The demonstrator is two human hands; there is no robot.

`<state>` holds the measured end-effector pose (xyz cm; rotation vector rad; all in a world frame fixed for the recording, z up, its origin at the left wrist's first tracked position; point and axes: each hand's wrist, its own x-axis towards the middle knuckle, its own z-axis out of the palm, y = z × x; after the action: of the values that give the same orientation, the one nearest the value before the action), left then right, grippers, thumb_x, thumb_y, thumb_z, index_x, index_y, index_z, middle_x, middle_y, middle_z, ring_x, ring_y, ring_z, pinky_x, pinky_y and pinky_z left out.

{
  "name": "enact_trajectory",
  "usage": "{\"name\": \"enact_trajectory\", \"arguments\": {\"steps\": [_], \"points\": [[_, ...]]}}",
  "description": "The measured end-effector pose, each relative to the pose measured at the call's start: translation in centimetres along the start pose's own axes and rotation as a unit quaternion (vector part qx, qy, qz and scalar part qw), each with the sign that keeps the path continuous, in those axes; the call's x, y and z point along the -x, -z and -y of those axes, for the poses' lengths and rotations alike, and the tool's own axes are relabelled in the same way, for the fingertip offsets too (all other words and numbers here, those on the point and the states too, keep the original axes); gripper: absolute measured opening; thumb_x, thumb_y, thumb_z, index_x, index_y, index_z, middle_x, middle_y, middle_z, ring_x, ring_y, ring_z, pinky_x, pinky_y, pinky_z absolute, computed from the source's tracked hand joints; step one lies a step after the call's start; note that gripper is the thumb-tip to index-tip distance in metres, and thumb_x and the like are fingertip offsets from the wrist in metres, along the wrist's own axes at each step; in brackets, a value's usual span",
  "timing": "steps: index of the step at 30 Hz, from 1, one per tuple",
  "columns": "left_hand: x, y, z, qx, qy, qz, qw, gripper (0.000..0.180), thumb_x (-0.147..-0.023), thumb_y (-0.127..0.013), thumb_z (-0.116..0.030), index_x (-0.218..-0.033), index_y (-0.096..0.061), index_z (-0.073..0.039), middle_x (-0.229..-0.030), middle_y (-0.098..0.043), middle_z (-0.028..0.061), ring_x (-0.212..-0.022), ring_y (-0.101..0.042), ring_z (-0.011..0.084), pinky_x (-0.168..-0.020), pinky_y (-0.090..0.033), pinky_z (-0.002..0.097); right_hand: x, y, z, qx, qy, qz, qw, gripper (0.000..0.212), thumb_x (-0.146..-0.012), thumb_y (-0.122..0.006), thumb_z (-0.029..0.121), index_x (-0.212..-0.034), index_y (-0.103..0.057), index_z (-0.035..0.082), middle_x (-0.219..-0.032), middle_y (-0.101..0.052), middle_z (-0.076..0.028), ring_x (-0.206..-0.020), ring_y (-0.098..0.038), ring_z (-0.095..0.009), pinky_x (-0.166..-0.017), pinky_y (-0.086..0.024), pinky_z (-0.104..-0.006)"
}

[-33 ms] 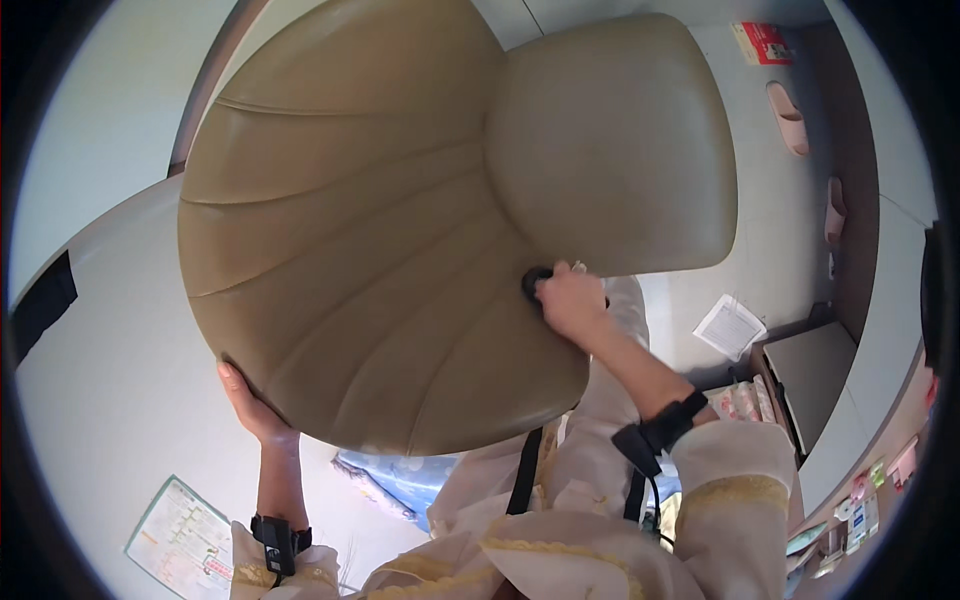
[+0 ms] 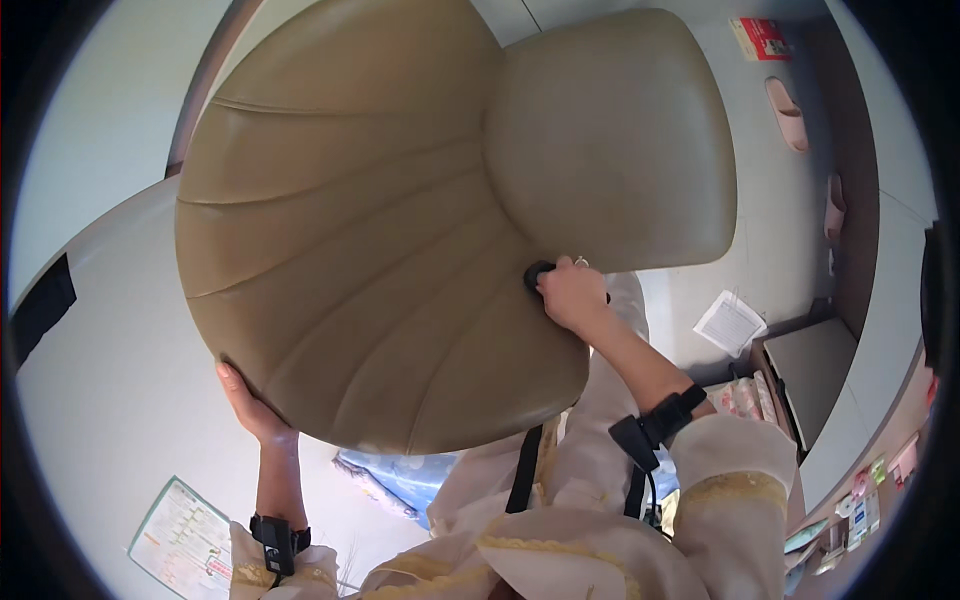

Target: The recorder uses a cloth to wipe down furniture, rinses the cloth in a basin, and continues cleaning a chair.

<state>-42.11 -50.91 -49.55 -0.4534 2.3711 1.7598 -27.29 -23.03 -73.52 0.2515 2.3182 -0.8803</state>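
A tan leather chair fills the middle of the view, its stitched, shell-shaped backrest [image 2: 350,240] leaning toward me and its smooth seat [image 2: 615,140] beyond at the upper right. My left hand [image 2: 255,405] grips the backrest's lower left rim, thumb in front and fingers hidden behind. Closed around a small black object with a rounded end [image 2: 536,274], my right hand [image 2: 575,295] rests by the backrest's right edge, close to the seat. The hand covers most of that object, so its kind does not show. Black straps circle both wrists.
To the right on the floor are pink slippers [image 2: 787,115], a red and white packet [image 2: 760,40] and a printed sheet [image 2: 730,324]. A grey-topped box [image 2: 812,378] stands nearby. At the lower left lies a green-edged printed sheet [image 2: 182,538]; blue patterned fabric [image 2: 395,485] shows below the backrest.
My right hand and the black object have shifted very slightly upward in the view, along the backrest's right side. My left hand keeps its hold on the rim.
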Motion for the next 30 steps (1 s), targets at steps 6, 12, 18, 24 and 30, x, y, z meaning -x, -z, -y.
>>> {"name": "enact_trajectory", "arguments": {"steps": [6, 12, 18, 24, 30], "points": [[0.3, 1.5, -1.4, -0.010, -0.016, 0.019, 1.000, 0.058, -0.097, -0.027, -0.046, -0.135, -0.032, -0.003, -0.136, -0.038, 0.0136, -0.123, -0.040, 0.0269, -0.101, -0.034, 0.0410, 9.8, 6.9, 7.6, -0.112, 0.201, 0.053, 0.972, 0.013, -0.080, -0.056, 0.020, -0.082, -0.066, 0.011, -0.086, -0.052, -0.016, -0.075, -0.061, -0.032, -0.063, -0.050, -0.0422], [-0.3, 1.7, -0.4, 0.017, 0.002, 0.034, 0.999, 0.056, -0.097, -0.027, -0.045, -0.135, -0.033, -0.005, -0.135, -0.039, 0.0129, -0.122, -0.041, 0.0271, -0.101, -0.035, 0.0412, 7.4, 5.1, 5.4, -0.128, 0.177, 0.040, 0.975, 0.010, -0.077, -0.061, 0.021, -0.081, -0.067, 0.014, -0.082, -0.054, -0.014, -0.071, -0.061, -0.030, -0.061, -0.050, -0.0394], [0.0, 1.1, -1.0, -0.006, 0.006, -0.004, 1.000, 0.056, -0.097, -0.028, -0.045, -0.135, -0.033, -0.005, -0.134, -0.041, 0.0127, -0.122, -0.041, 0.0264, -0.100, -0.035, 0.0404, 1.0, 0.9, 2.4, -0.127, 0.104, 0.069, 0.984, 0.013, -0.077, -0.060, 0.021, -0.084, -0.069, 0.016, -0.085, -0.060, -0.012, -0.079, -0.063, -0.031, -0.064, -0.051, -0.0415], [0.0, 1.1, -1.2, -0.035, 0.006, -0.013, 0.999, 0.055, -0.097, -0.029, -0.045, -0.134, -0.035, -0.004, -0.134, -0.041, 0.0122, -0.120, -0.042, 0.0256, -0.101, -0.034, 0.0386, -2.6, -1.5, -0.6, -0.096, 0.038, 0.058, 0.993, 0.019, -0.081, -0.055, 0.026, -0.089, -0.069, 0.016, -0.092, -0.064, -0.012, -0.085, -0.063, -0.030, -0.070, -0.051, -0.0422], [0.0, -0.3, -1.1, -0.027, -0.004, -0.008, 1.000, 0.054, -0.096, -0.032, -0.044, -0.131, -0.038, -0.004, -0.132, -0.042, 0.0119, -0.119, -0.043, 0.0253, -0.099, -0.035, 0.0382, -3.2, -2.1, -5.9, -0.095, -0.111, -0.030, 0.989, 0.028, -0.086, -0.052, 0.035, -0.095, -0.067, 0.013, -0.089, -0.065, -0.015, -0.084, -0.062, -0.030, -0.072, -0.050, -0.0414]]}}
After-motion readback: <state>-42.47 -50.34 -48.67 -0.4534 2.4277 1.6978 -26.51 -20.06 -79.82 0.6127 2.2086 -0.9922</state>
